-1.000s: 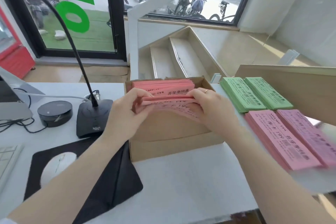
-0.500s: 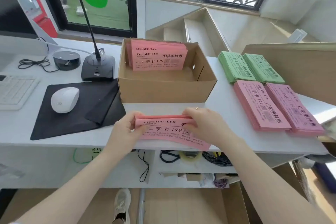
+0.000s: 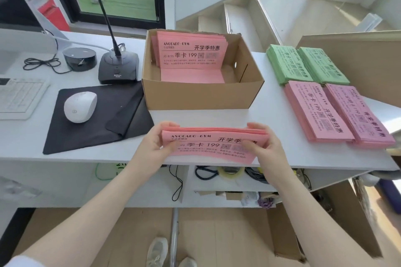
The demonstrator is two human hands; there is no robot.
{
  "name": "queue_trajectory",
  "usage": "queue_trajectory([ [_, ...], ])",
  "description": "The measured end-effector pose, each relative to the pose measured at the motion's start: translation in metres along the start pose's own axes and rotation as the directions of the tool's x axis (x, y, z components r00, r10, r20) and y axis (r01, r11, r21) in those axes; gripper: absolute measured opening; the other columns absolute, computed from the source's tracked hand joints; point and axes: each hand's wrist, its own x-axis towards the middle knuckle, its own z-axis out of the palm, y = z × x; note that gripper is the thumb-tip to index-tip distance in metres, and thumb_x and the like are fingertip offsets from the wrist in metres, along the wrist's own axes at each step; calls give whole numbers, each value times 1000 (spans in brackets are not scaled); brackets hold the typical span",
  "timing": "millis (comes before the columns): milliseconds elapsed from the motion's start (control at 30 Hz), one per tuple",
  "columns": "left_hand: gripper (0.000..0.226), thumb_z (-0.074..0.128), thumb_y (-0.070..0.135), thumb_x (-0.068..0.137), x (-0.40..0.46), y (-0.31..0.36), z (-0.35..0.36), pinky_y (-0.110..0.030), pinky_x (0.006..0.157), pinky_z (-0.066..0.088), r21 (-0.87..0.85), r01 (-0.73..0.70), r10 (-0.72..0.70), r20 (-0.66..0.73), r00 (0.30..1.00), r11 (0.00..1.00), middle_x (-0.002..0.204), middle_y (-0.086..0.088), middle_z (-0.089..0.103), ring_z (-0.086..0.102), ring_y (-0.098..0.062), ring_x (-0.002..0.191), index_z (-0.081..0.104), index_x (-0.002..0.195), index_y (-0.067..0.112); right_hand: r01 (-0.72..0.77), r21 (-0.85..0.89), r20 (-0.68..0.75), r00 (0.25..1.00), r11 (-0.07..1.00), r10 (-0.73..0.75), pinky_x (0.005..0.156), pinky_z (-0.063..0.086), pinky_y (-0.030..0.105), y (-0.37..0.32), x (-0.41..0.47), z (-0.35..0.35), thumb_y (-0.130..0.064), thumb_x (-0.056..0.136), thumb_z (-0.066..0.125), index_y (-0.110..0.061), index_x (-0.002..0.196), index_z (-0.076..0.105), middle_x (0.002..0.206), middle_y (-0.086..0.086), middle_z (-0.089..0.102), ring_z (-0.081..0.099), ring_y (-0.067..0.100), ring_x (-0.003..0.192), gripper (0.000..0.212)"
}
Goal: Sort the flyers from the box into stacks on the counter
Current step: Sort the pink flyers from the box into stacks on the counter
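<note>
Both hands have lifted a bundle of pink flyers out of the box since a second ago, and now hold it low over the front edge of the desk, much where it was half a second ago.

Largest in view is the long white desk [image 3: 217, 115], running left to right. On it, near the middle, sits the open brown cardboard box [image 3: 202, 95], with more pink paper flyers [image 3: 191, 54] leaning against its back wall. A black mouse mat [image 3: 86, 132] lies left of the box, touching it, with a white computer mouse [image 3: 80, 106] on top. Behind the mat stands a black gooseneck microphone base [image 3: 118, 69], and beside that a small round black speaker puck [image 3: 79, 58]. Part of a white keyboard [image 3: 19, 97] shows at the far left.

On the right of the desk lie four sorted stacks: two stacks of green flyers [image 3: 303, 65] at the back, side by side, and two stacks of pink flyers [image 3: 334, 112] in front of them.

The held bundle of pink flyers [image 3: 213, 144] is printed side up. The left hand [image 3: 157, 145] grips its left end, thumb on top, and the right hand [image 3: 263, 145] grips its right end the same way, fingers curled behind.
</note>
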Motion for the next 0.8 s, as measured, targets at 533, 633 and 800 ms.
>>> queue_trajectory([
  [533, 40, 47, 0, 93, 27, -10, -16, -16, 91, 42, 144, 33, -41, 49, 998, 989, 108, 18, 62, 55, 9, 102, 49, 107, 37, 26, 2, -120, 992, 1000, -26, 68, 51, 15, 0, 2, 29, -2, 81, 64, -15, 96, 59, 88, -5, 70, 66, 2, 80, 20],
  [633, 39, 50, 4, 92, 36, -2, -16, -6, 77, 42, 215, -17, -1, 84, 996, 977, 94, 31, 65, 57, 13, 92, 48, 101, 42, 18, 18, -183, 983, 1000, -15, 65, 50, 13, 0, 0, 25, 0, 81, 64, -16, 97, 59, 89, -5, 70, 67, 1, 79, 22],
  [800, 34, 51, 8, 92, 57, 15, -1, -28, 88, 46, 226, -120, 60, 255, 965, 967, 107, 16, 63, 59, -3, 102, 47, 101, 40, -9, 59, -285, 958, 998, 25, 73, 55, 26, 2, -8, 8, -2, 88, 57, -18, 108, 58, 99, -3, 71, 68, 10, 91, 27],
])
